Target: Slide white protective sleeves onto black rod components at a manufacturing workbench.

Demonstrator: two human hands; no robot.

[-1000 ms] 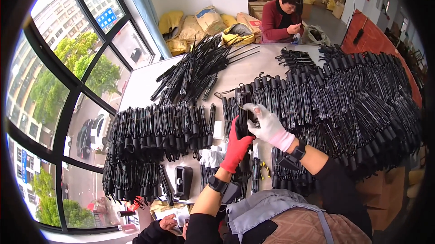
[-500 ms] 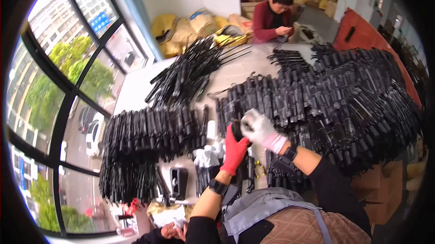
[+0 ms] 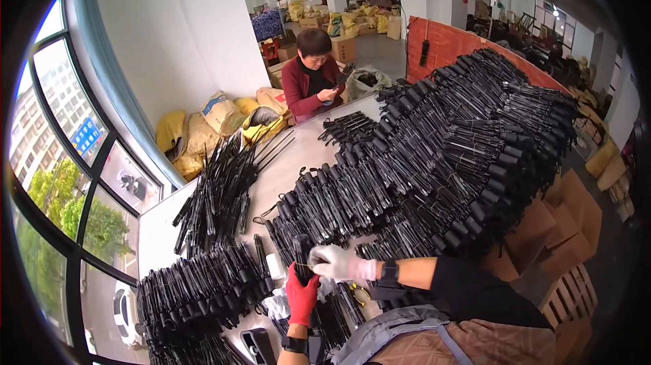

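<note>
My left hand (image 3: 302, 295), in a red glove, is closed around a folded black umbrella frame (image 3: 302, 247) held upright over the table. My right hand (image 3: 333, 262), in a white glove, is pinched against the frame's near side. A thin light strand, perhaps a band or wire, runs between the two gloves there. Just beyond my hands lies a broad heap of similar umbrella frames (image 3: 380, 192) with black handles and wrist loops. A second row of frames (image 3: 203, 287) is stacked to the left. Beside my left glove sits a small white block (image 3: 275, 266).
Long loose black rods (image 3: 215, 192) lie at the table's far left. Yellow-handled pliers (image 3: 361, 294) and a black tray (image 3: 258, 344) rest near me. A co-worker (image 3: 314, 80) handles a dark piece across the table. Cardboard boxes (image 3: 556, 229) stand at right, beside a slatted chair (image 3: 571, 295).
My view has swung right and up, showing more of the room. My right hand has shifted from above the left glove to beside the frame. The co-worker's held piece now shows.
</note>
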